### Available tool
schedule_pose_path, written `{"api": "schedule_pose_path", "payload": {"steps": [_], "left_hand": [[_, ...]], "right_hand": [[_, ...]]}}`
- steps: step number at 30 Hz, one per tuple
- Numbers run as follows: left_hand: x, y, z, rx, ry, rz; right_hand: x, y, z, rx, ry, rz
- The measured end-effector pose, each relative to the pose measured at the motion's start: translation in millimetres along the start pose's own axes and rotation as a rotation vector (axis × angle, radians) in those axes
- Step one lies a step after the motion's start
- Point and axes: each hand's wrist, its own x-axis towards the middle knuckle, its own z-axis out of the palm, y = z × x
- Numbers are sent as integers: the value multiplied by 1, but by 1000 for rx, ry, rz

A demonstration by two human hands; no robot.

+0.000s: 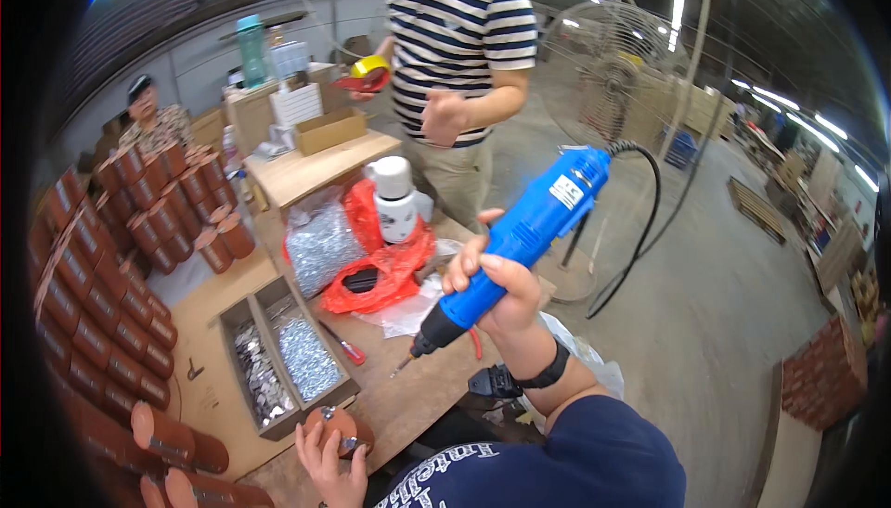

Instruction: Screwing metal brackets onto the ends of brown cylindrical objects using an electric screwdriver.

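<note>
My right hand (497,287) grips a blue electric screwdriver (520,239) with its bit pointing down-left over the wooden workbench (408,397); a black cable runs off its top end. Low in the view, my left hand (327,462) holds a reddish-brown cylinder (336,427) with a small metal fitting on its end. The bit tip hangs a short way above and to the right of that cylinder, not touching it.
A two-part wooden tray (252,308) holds screws and metal fittings. Bags of screws, a red plastic bag (385,271), a white bottle (394,197) and a red-handled screwdriver (343,346) lie nearby. Brown cylinders are stacked at left. A person in a striped shirt (455,35) stands opposite; a floor fan stands behind.
</note>
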Motion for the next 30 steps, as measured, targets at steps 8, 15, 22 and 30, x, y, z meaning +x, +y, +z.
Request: {"api": "schedule_pose_path", "payload": {"steps": [8, 15, 22, 30], "left_hand": [[-8, 3, 6, 7, 37, -126], [-8, 3, 8, 7, 53, -119], [-5, 6, 8, -11, 71, -119], [-6, 5, 9, -17, 98, -128]], "right_hand": [[-13, 30, 13, -10, -51, 73], [-21, 41, 23, -15, -120, 90], [-27, 48, 27, -5, -134, 146], [-31, 56, 30, -22, -162, 138]]}}
